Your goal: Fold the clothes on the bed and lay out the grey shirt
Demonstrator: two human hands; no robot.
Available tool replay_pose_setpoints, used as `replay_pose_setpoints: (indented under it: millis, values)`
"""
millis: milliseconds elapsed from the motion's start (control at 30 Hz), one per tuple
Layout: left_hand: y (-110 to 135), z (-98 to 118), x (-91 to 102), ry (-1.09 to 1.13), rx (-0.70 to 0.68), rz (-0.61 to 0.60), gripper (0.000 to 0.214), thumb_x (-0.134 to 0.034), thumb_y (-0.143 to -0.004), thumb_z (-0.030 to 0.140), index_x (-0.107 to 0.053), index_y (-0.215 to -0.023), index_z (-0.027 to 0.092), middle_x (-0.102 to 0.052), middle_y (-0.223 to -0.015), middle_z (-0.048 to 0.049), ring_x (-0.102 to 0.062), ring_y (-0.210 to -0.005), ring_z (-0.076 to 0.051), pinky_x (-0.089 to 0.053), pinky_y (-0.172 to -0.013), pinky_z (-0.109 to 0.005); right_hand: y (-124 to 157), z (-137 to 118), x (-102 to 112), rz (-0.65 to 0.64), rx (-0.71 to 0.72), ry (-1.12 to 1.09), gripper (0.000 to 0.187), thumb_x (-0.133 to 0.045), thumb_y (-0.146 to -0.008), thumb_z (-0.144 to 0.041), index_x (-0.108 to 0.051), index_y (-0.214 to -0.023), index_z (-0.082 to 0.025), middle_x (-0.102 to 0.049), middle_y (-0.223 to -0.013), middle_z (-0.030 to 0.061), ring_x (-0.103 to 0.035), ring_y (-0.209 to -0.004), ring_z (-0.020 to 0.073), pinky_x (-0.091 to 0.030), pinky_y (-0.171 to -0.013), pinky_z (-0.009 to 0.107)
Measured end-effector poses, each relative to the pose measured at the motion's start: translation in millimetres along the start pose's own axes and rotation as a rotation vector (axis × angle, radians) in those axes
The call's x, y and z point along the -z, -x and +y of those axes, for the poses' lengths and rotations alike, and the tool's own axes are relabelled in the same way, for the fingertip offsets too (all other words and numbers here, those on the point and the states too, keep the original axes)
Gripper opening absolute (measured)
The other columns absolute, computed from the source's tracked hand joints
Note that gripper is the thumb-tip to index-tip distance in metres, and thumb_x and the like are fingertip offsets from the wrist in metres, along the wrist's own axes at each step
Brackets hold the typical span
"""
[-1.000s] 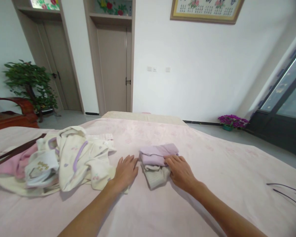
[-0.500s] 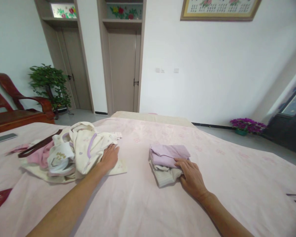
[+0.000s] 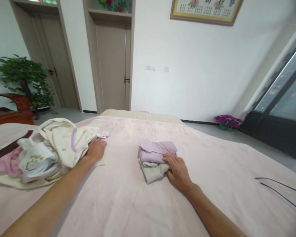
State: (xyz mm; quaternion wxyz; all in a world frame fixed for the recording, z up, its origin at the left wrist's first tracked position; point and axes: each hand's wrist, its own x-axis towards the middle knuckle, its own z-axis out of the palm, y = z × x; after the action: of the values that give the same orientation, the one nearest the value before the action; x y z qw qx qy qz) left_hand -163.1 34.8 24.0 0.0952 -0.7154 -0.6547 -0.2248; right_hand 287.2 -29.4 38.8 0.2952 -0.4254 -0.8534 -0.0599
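Note:
At the left lies a loose heap of clothes (image 3: 60, 138), cream, white and pink, with lilac and brown trim. My left hand (image 3: 96, 150) rests against its right edge, back up and fingers stretched forward, partly over the cream cloth; the underside of the hand is hidden. In front of me sits a small pile of folded clothes (image 3: 158, 151), lilac cloth on top and pale grey-green cloth beneath. My right hand (image 3: 179, 171) holds its right side, fingers over the lilac layer and thumb low at the grey-green one.
A pink patterned sheet (image 3: 123, 194) covers the surface beneath the clothes. Thin dark glasses arms (image 3: 281, 184) lie at the right. Behind are a wooden bench (image 3: 17, 108), a leafy plant (image 3: 24, 79), doors, and purple flowers (image 3: 228, 121) on the floor.
My view has turned right, so everything sits further left in the picture. My left hand has shifted slightly along the heap's edge. The right hand stays on the folded clothes.

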Motion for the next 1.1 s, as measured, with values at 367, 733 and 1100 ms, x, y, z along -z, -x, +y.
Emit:
replay_pose_setpoints:
  millis: [367, 733, 1100]
  values:
    - [56.4, -2.6, 8.4, -0.286, -0.221, -0.065, 0.046, -0.037, -0.09, 0.009, -0.065, -0.123, 0.025, -0.062, -0.134, -0.0086, -0.041, -0.137, -0.029, -0.015, -0.117, -0.056, -2.9, 0.3, -1.4, 0.011, 0.032, 0.116, 0.049, -0.052, -0.08, -0.007, -0.06, -0.126, -0.022, -0.064, -0.123, 0.0071, -0.052, -0.113, 0.024, -0.034, -0.095, 0.037]
    - [24.7, -25.5, 1.0, -0.251, -0.04, -0.013, 0.037, -0.044, -0.083, 0.009, -0.074, -0.101, 0.022, -0.072, -0.115, -0.0099, -0.055, -0.124, -0.031, -0.018, -0.118, -0.053, -0.1, -38.9, 36.3, -0.155, 0.184, -0.086, 0.036, -0.066, -0.079, -0.022, -0.063, -0.115, -0.024, -0.067, -0.107, 0.0059, -0.056, -0.097, 0.0242, -0.041, -0.085, 0.038]
    - [29.2, 113.7, -11.6, 0.813, 0.001, -0.119, 0.059, -0.056, -0.087, 0.042, -0.049, -0.141, 0.02, -0.057, -0.138, -0.0148, -0.065, -0.108, -0.024, -0.049, -0.096, -0.039, -25.1, 21.2, 40.8, -0.114, -0.151, -0.162, 0.052, -0.049, -0.075, -0.006, -0.064, -0.121, -0.025, -0.061, -0.128, 0.0066, -0.054, -0.117, 0.0226, -0.041, -0.102, 0.039]
